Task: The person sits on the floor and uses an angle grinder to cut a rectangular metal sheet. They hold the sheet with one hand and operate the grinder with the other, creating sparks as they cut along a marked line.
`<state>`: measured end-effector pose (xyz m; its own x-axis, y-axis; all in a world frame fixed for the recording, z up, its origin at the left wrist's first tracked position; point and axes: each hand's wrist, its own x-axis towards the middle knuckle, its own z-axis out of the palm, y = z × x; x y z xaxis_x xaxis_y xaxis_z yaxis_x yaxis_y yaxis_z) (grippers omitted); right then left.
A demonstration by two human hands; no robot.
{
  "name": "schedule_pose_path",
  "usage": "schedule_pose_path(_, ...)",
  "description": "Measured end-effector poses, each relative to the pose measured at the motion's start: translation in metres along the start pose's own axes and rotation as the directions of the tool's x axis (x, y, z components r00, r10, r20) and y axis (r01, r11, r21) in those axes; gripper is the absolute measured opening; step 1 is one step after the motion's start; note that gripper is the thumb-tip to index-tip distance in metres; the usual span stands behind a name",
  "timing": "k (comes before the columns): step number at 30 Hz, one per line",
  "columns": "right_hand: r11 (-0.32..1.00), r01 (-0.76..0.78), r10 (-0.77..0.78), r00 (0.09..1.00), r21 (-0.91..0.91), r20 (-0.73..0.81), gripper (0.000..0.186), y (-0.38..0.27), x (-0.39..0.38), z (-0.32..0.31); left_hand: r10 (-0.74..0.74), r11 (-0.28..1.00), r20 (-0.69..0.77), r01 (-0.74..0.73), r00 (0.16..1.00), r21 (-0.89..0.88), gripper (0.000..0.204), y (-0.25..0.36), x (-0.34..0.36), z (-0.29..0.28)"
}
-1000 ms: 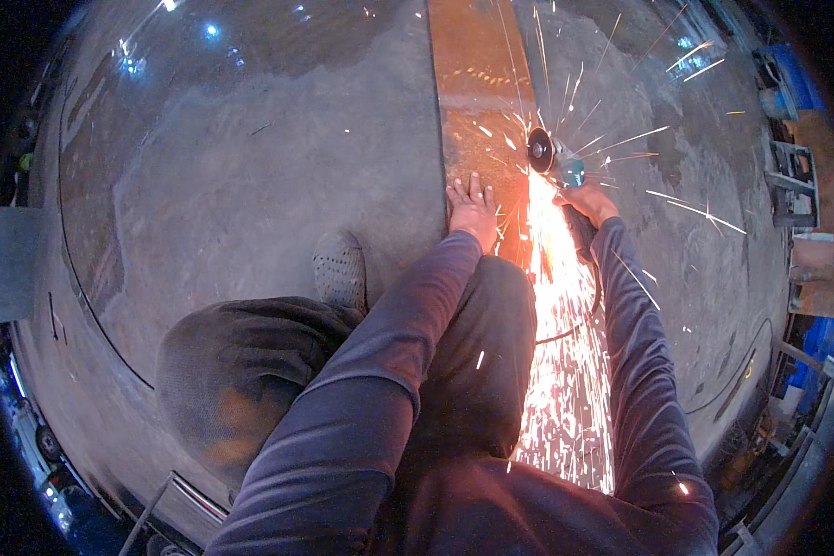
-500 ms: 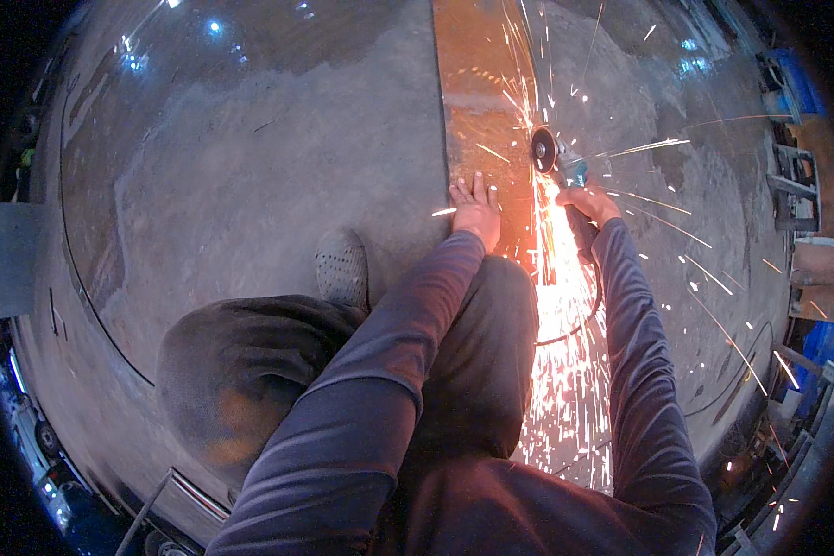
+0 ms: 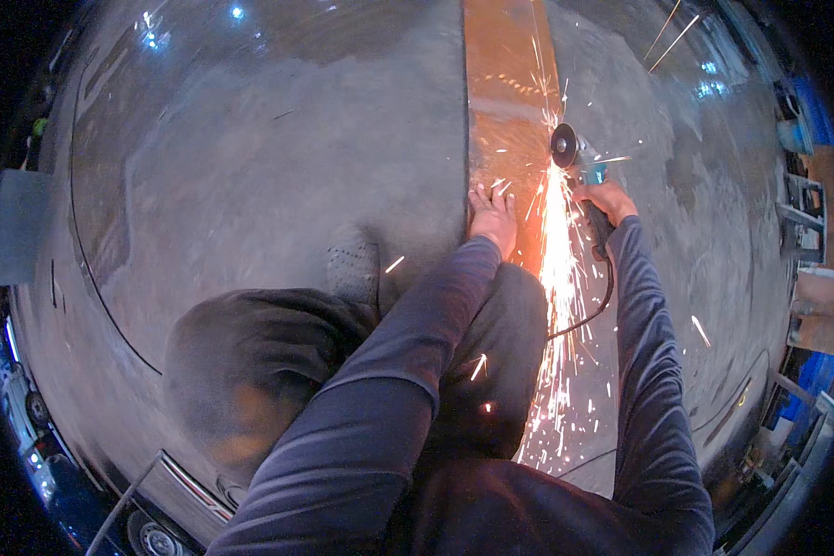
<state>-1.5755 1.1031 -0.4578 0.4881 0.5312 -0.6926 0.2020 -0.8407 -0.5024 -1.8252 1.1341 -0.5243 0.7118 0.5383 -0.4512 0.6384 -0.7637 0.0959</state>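
My right hand (image 3: 608,198) is wrapped round the body of a teal and black angle grinder (image 3: 596,176). Its round disc (image 3: 563,145) meets the right edge of a long, rust-brown metal plate (image 3: 507,120). A bright stream of sparks (image 3: 554,241) pours from that edge back towards me, past my right knee. My left hand (image 3: 495,221) lies flat on the plate, fingers spread, left of the disc and a little nearer to me. The grinder's black cord (image 3: 591,320) loops down from its rear end between my arms.
The plate lies on a grey concrete floor (image 3: 278,157). My knee (image 3: 250,371) and patterned shoe (image 3: 353,264) are at the left. A metal frame (image 3: 808,218) and blue items (image 3: 811,380) stand along the right edge. A car wheel (image 3: 153,536) shows at the lower left.
The view has shifted, so plate, hands and grinder appear farther right. The spark stream is narrower, with fewer sparks flying to the right. Both hands keep their holds.
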Motion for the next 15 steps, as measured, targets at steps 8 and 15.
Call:
schedule_pose_path(8,0.999,-0.021,0.022,0.999,0.047,-0.025,0.039,-0.016,-0.003,0.006,-0.025,1.000,-0.036,0.026,0.999,0.018,0.062,0.001,0.004,0.017)
schedule_pose_path(15,1.000,-0.026,0.025,0.999,-0.011,-0.037,0.034,-0.020,0.006,0.007,-0.031,0.999,0.006,0.031,0.999,0.008,0.063,0.000,0.003,0.012)
